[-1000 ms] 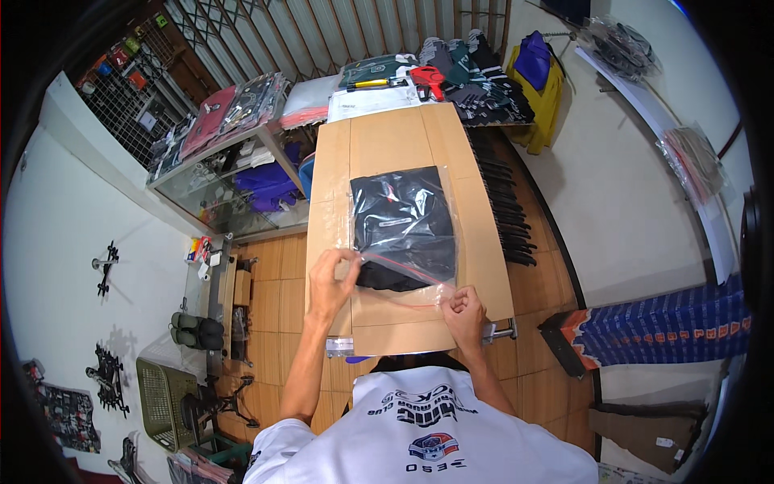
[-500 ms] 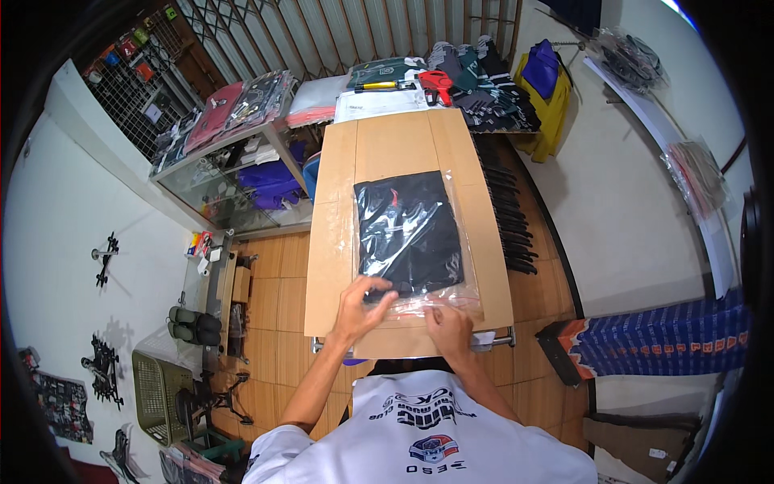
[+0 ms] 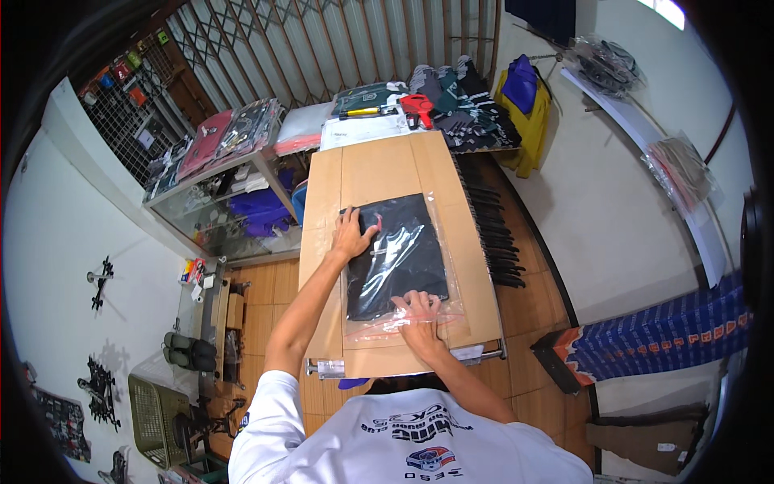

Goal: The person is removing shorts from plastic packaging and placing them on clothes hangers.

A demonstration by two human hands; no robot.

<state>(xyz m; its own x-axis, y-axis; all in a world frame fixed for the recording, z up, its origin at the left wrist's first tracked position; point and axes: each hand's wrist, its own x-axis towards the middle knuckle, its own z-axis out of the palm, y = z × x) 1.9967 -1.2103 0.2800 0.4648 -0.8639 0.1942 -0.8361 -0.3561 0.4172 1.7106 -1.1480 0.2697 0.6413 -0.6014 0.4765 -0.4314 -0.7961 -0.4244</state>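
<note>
A folded black garment point(image 3: 395, 266) lies inside a clear plastic bag point(image 3: 439, 258) with a reddish strip along its near edge, on a tan board tabletop point(image 3: 387, 153). My left hand point(image 3: 352, 236) rests with fingers apart on the upper left of the bagged garment, near a small red mark on it. My right hand point(image 3: 418, 321) lies on the bag's near right part, fingers slightly bent and apart, over the reddish strip and the garment's lower edge.
A glass display case point(image 3: 210, 214) with bagged clothes stands left. Behind the board lie a red tool point(image 3: 416, 106), white packets and piled garments point(image 3: 476, 121). Black hangers point(image 3: 492, 234) line the board's right side. A green basket point(image 3: 157, 415) and a blue patterned cloth point(image 3: 645, 331) flank me.
My left hand has moved from the bag's near edge up to the garment's far left. My right hand has let go of the bag's edge and spread onto the bag.
</note>
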